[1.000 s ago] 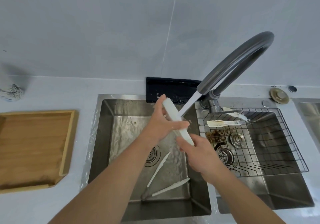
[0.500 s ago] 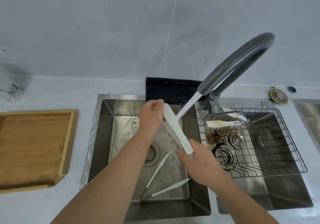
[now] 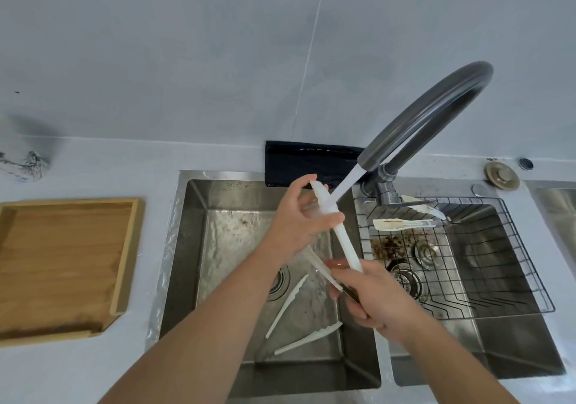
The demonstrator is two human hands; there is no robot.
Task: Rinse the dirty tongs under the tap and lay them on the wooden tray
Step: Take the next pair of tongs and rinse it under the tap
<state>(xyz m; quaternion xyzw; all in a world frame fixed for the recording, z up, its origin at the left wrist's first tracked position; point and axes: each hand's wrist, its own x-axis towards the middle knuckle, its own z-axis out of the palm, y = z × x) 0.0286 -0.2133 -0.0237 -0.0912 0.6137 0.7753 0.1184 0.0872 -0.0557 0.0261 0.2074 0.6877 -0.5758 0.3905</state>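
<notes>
Presently, rinsing is proceeding: the right hand is gripping the tongs under the tap, the left hand pinching their upper arm. Next, carrying them to the wooden tray is likely demanding a steady grip.

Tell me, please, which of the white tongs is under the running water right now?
The tongs held in both hands; the pair in the left basin and those in the wire basket lie clear of the stream.

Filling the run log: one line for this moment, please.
phase: rinsing | left hand: grips tongs upper arm | right hand: holds hinge end | tap: running onto tongs | wooden tray: no tongs | second tongs: in sink
</notes>
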